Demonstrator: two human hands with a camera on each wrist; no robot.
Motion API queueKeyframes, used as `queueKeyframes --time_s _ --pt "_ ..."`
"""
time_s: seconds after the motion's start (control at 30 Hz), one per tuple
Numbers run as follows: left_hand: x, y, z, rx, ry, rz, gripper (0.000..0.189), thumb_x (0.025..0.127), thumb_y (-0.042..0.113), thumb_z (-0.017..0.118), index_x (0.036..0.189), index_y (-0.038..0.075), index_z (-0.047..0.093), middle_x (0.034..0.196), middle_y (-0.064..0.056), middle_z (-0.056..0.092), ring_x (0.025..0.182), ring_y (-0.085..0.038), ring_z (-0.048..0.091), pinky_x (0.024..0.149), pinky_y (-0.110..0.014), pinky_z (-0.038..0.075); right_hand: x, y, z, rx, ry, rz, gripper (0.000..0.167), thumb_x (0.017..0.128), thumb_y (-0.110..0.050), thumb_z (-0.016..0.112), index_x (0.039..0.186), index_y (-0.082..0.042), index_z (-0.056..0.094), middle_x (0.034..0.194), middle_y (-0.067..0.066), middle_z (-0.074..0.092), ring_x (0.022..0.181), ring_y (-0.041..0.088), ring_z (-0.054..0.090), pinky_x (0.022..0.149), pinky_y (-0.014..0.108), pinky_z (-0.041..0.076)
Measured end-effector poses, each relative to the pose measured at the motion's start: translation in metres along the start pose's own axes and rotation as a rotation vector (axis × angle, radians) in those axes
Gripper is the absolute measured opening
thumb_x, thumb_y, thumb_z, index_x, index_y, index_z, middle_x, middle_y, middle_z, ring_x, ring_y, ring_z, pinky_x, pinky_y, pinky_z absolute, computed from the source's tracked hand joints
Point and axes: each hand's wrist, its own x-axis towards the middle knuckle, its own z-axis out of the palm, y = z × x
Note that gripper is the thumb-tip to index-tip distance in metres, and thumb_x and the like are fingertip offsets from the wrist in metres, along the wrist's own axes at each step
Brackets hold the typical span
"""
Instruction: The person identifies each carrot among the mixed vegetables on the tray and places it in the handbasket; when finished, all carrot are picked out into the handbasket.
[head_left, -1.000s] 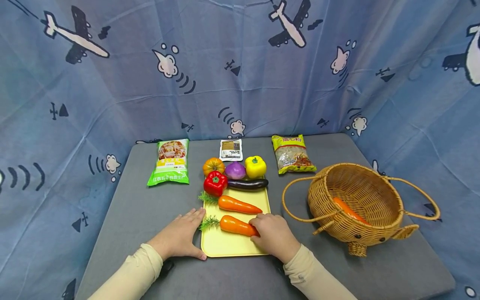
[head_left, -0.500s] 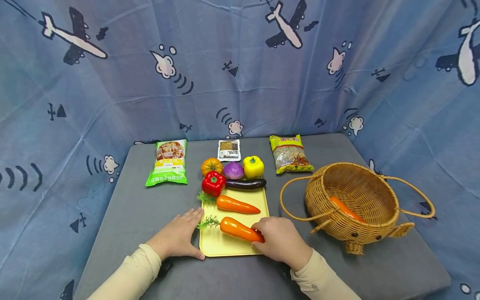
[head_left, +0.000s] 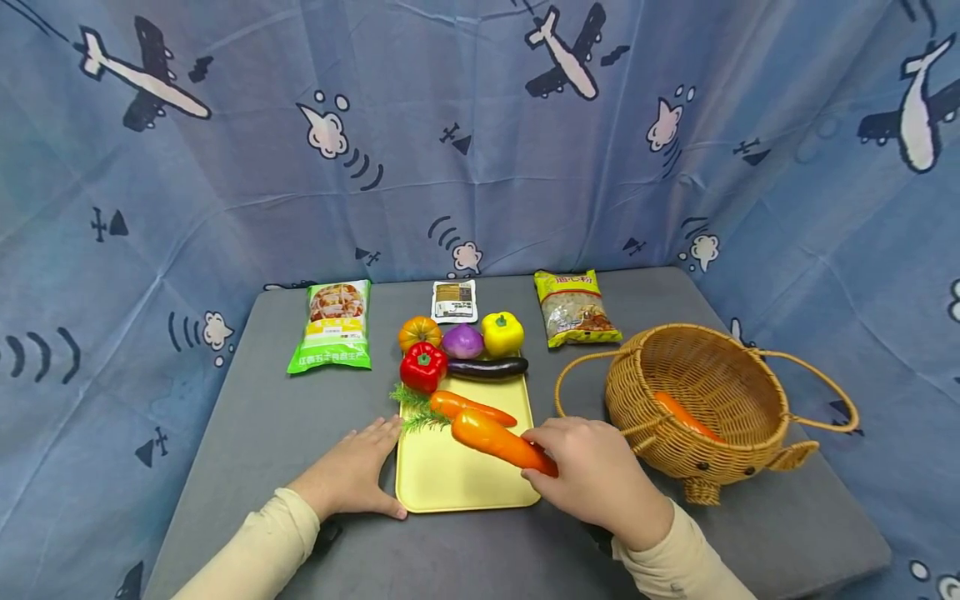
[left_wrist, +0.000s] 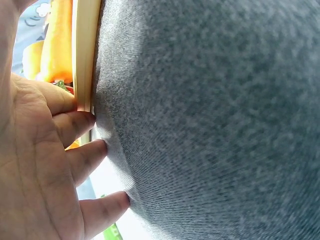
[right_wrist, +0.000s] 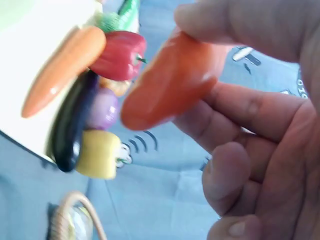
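My right hand (head_left: 596, 479) pinches an orange carrot (head_left: 491, 437) by its narrow end, thumb on one side and fingers on the other. The carrot is raised over the yellow tray (head_left: 465, 492), its green leafy end pointing left. In the right wrist view the held carrot (right_wrist: 167, 87) shows large between thumb and fingers. A second carrot (head_left: 447, 403) lies on the tray, partly covered by the held one. My left hand (head_left: 356, 471) rests at the tray's left edge with fingers spread; the left wrist view shows fingertips touching the tray wall (left_wrist: 86, 55).
Behind the carrots are a red bell pepper (head_left: 423, 367), eggplant (head_left: 487, 367), small pumpkin (head_left: 419, 332), purple onion (head_left: 462, 341) and yellow pepper (head_left: 502, 334). A wicker basket (head_left: 637, 392) with a carrot (head_left: 684, 417) inside stands right. Food packets (head_left: 333, 325) line the back.
My right hand has lifted the carrot off the tray and moved right with it, its leafy end rising toward the other carrot. The left hand has stayed at the tray edge.
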Motion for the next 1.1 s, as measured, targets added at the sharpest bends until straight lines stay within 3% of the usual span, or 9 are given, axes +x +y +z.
queueKeyframes --time_s 0.4,0.57,0.9,1.1 --pt "0.000 0.000 -0.002 0.002 -0.026 -0.014 0.134 0.068 0.070 0.091 0.167 0.002 0.033 0.172 -0.013 0.032 0.159 -0.036 0.027 0.122 -0.065 0.027 -0.011 0.017 -0.048 0.000 0.059 0.138 0.036 0.080 -0.032 0.094 0.108 -0.013 0.083 0.091 -0.004 0.074 0.068 0.007 0.059 0.058 0.029 0.051" --pt "0.001 0.000 -0.002 0.002 -0.040 -0.020 0.134 0.068 0.071 0.091 0.168 0.003 0.032 0.172 -0.012 0.031 0.159 -0.035 0.027 0.123 -0.065 0.027 -0.019 0.030 -0.063 -0.006 0.125 0.218 0.038 0.082 -0.031 0.092 0.112 -0.010 0.082 0.097 0.002 0.076 0.069 0.013 0.060 0.055 0.033 0.050" --pt "0.002 0.001 -0.002 0.010 -0.048 -0.021 0.134 0.068 0.073 0.089 0.168 0.004 0.032 0.173 -0.011 0.031 0.159 -0.034 0.027 0.123 -0.064 0.026 -0.036 0.049 -0.070 -0.025 0.237 0.396 0.045 0.084 -0.029 0.089 0.120 -0.004 0.078 0.101 0.012 0.075 0.059 0.015 0.051 0.045 0.032 0.038" --pt "0.001 0.002 -0.004 0.001 -0.048 -0.021 0.134 0.069 0.072 0.090 0.168 0.004 0.032 0.173 -0.011 0.031 0.159 -0.035 0.027 0.123 -0.064 0.026 -0.044 0.067 -0.068 -0.064 0.244 0.487 0.046 0.085 -0.027 0.087 0.122 0.000 0.076 0.108 0.022 0.075 0.061 0.028 0.060 0.045 0.040 0.044"
